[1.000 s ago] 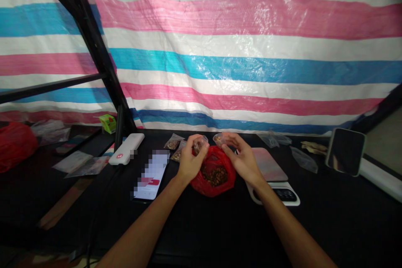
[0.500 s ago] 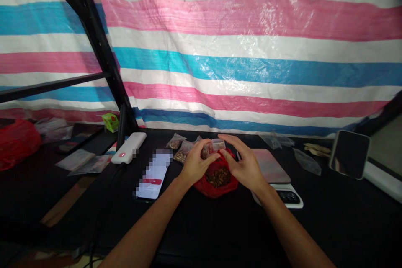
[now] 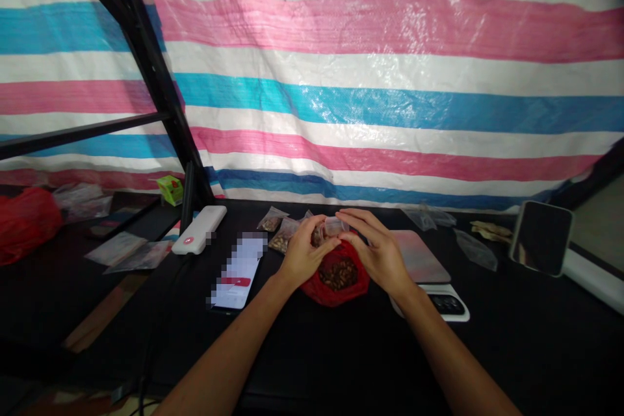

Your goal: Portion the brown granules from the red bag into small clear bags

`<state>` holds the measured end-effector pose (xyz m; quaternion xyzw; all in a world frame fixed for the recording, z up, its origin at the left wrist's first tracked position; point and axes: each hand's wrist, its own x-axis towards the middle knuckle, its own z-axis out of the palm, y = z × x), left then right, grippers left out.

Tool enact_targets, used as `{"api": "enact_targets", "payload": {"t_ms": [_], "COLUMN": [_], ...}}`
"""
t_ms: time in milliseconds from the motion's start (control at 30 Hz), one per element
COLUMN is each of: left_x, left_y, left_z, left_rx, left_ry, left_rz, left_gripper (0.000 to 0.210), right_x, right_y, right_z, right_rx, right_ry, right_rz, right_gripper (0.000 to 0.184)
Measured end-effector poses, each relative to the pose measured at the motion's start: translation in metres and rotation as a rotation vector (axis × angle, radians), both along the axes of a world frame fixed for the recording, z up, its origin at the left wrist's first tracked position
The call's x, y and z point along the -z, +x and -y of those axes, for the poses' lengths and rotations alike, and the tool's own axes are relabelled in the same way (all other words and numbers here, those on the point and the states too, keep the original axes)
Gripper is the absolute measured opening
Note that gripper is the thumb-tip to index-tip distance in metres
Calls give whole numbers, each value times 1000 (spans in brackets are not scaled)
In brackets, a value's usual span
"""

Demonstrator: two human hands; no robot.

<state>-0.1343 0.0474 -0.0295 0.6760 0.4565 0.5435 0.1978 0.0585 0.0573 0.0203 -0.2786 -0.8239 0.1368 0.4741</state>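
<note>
The black table (image 3: 312, 364) stretches from the red bag (image 3: 336, 297) to its near edge; behind its far edge hangs a striped sheet (image 3: 390, 71). One phone (image 3: 241, 271) lies left of the red bag, one scale (image 3: 422, 257) right of it, and at least two filled packets (image 3: 283, 237) beside the left hand (image 3: 303, 252). That hand's thumb and fingers close on one small clear bag (image 3: 317, 234); the right hand (image 3: 381, 257) grips one tilted clear cup (image 3: 335, 226) against it, above the red bag's brown pieces (image 3: 338, 273).
</note>
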Motion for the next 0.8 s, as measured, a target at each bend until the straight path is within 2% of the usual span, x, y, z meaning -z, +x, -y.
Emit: {"api": "enact_targets", "payload": {"t_ms": [167, 333, 400, 467, 533, 600, 700, 800], "left_x": [1, -7, -11, -15, -19, -21, -22, -21], "left_y": [1, 0, -2, -5, -6, -5, 0, 3], "left_z": [0, -1, -2, -3, -3, -1, 4, 8], "left_rx": [-4, -57, -118, -164, -177, -144, -20, 81], "left_ry": [5, -69, -93, -97, -87, -78, -73, -71], "left_rz": [1, 158, 260, 352, 401, 410, 375, 292], "left_gripper": [45, 33, 37, 44, 49, 51, 50, 52], "right_x": [1, -4, -5, -4, -3, 0, 6, 9], "right_y": [-1, 1, 0, -2, -6, -11, -17, -21], "right_z": [0, -2, -2, 0, 3, 7, 11, 12], "right_rx": [15, 261, 264, 188, 121, 105, 123, 143], "right_ry": [39, 29, -14, -40, -43, -40, -32, -25], "right_rz": [-38, -115, -13, 168, 306, 352, 344, 332], "right_gripper": [34, 20, 15, 13, 19, 29, 44, 41]}}
